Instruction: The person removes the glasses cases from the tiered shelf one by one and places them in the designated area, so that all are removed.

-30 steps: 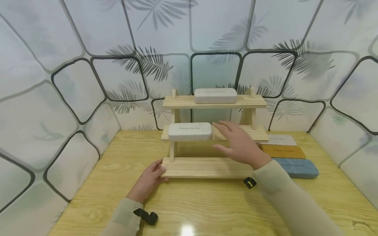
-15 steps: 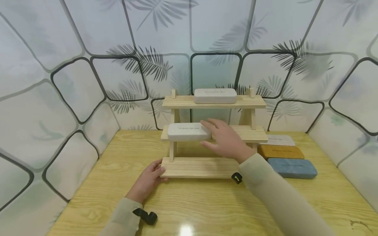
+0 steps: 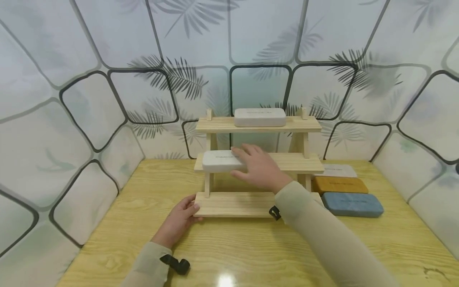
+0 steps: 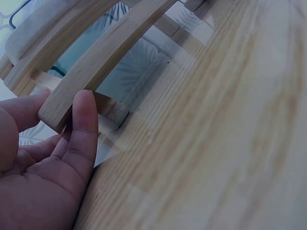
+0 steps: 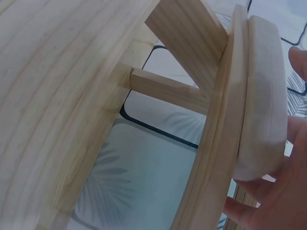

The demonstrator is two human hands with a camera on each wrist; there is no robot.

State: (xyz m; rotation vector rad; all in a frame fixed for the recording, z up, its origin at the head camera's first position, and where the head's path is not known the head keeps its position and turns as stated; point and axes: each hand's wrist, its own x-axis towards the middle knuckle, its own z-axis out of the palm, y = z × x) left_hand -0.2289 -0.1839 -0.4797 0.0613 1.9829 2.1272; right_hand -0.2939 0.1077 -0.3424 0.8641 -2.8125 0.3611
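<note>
A three-tier wooden display rack [image 3: 233, 205] stands on the table. My left hand [image 3: 179, 219] grips the left end of its bottom shelf, thumb on one side and fingers on the other in the left wrist view. On the left of the middle shelf lies a white glasses case [image 3: 219, 160] with small lettering. My right hand [image 3: 259, 169] is over its right end, with fingers extended and partly covering it. In the right wrist view, one fingertip stands apart from the case [image 5: 266, 96], while other fingers lie at its end. A second white case [image 3: 259, 118] sits on the top shelf.
To the right of the rack, a white case [image 3: 335, 170], an orange-brown case [image 3: 340, 185] and a blue case [image 3: 353, 204] lie in a row on the wood-grain table [image 3: 215, 243]. A patterned curtain [image 3: 89, 115] surrounds the table at the back and sides.
My right hand has moved left from beside the middle-shelf glasses case to over its right end. The left hand keeps its grip on the rack, and the cases stay in place.
</note>
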